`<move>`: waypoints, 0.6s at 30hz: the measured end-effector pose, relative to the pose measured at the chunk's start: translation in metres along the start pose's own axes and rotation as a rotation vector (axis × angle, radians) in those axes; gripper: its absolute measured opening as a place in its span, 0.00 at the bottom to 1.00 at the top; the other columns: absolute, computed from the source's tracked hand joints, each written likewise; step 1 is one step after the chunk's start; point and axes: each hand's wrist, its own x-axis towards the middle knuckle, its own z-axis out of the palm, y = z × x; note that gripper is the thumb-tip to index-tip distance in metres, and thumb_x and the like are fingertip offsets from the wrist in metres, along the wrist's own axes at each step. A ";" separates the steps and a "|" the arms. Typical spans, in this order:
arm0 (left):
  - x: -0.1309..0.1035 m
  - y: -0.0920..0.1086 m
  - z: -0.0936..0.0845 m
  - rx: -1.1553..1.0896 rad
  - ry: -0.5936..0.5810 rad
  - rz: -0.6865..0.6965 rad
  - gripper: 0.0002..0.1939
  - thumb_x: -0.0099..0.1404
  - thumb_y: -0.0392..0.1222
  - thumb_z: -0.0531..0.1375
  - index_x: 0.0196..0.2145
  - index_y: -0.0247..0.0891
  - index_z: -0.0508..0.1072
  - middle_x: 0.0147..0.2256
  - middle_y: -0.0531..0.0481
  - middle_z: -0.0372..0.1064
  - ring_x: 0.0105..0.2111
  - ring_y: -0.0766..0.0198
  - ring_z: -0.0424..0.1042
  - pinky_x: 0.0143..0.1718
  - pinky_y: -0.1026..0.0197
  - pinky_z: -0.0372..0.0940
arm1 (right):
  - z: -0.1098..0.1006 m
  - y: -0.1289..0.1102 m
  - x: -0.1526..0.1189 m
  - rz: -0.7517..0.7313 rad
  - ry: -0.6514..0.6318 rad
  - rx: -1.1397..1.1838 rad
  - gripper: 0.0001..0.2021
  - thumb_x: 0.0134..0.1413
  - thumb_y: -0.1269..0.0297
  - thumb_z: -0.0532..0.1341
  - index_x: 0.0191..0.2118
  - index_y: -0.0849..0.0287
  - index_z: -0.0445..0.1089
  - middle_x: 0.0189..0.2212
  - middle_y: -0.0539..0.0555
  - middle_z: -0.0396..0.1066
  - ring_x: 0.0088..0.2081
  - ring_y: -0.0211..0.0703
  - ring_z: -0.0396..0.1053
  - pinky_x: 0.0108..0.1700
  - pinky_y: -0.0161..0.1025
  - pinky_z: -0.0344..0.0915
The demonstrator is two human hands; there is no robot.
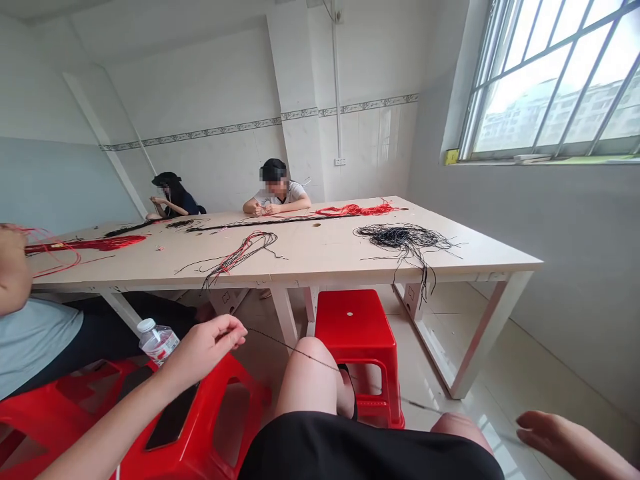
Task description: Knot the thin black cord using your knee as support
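My left hand (pixel 217 343) is closed in a pinch on the end of a thin dark braided cord (pixel 285 345). From there the cord slants down to the right, nearly straight, across my bare knee and past the red stool (pixel 356 323). At the lower right, my right hand (pixel 545 430) has its fingers pressed together, in line with the cord. The last stretch of cord near that hand is too faint to see. On the table ahead lie a tangled black cord pile (pixel 400 237) and a loose black and red cord bundle (pixel 245 250).
A long pale table (pixel 320 257) spans the view. Red cords (pixel 357 210) lie on its far side. Two people sit across, and another person's arm (pixel 13 270) is at the left. A bottle (pixel 157 341) and a dark phone (pixel 173 417) rest on a red stool beside me.
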 end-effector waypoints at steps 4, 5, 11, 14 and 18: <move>-0.020 0.053 0.027 0.256 -0.051 0.396 0.10 0.64 0.45 0.51 0.29 0.44 0.69 0.26 0.54 0.72 0.26 0.64 0.71 0.28 0.63 0.64 | -0.002 -0.111 -0.025 -0.316 -0.132 0.265 0.17 0.46 0.46 0.56 0.33 0.50 0.75 0.38 0.58 0.75 0.42 0.57 0.71 0.47 0.54 0.66; -0.023 0.065 0.036 0.302 -0.051 0.534 0.09 0.65 0.42 0.50 0.29 0.43 0.68 0.26 0.53 0.71 0.26 0.64 0.70 0.28 0.62 0.63 | -0.006 -0.146 -0.033 -0.401 -0.183 0.361 0.18 0.51 0.48 0.54 0.39 0.51 0.73 0.41 0.58 0.73 0.44 0.53 0.70 0.48 0.51 0.67; -0.033 0.105 0.072 0.402 0.061 1.016 0.06 0.62 0.33 0.52 0.28 0.41 0.62 0.21 0.52 0.66 0.21 0.64 0.66 0.20 0.59 0.56 | -0.016 -0.279 -0.073 -0.769 -0.461 0.808 0.15 0.54 0.55 0.58 0.45 0.54 0.67 0.40 0.53 0.72 0.40 0.42 0.68 0.42 0.37 0.66; -0.036 0.106 0.073 0.392 0.069 1.049 0.05 0.63 0.34 0.52 0.30 0.42 0.62 0.21 0.51 0.66 0.20 0.64 0.65 0.19 0.59 0.56 | -0.011 -0.287 -0.080 -0.772 -0.522 0.845 0.10 0.56 0.58 0.57 0.38 0.57 0.69 0.32 0.51 0.72 0.33 0.39 0.67 0.35 0.33 0.64; -0.044 0.105 0.072 0.431 0.029 1.085 0.05 0.63 0.32 0.50 0.31 0.40 0.61 0.20 0.51 0.65 0.18 0.64 0.63 0.17 0.58 0.54 | -0.010 -0.282 -0.083 -0.781 -0.544 0.741 0.07 0.57 0.62 0.56 0.34 0.58 0.68 0.29 0.50 0.71 0.30 0.37 0.66 0.33 0.32 0.62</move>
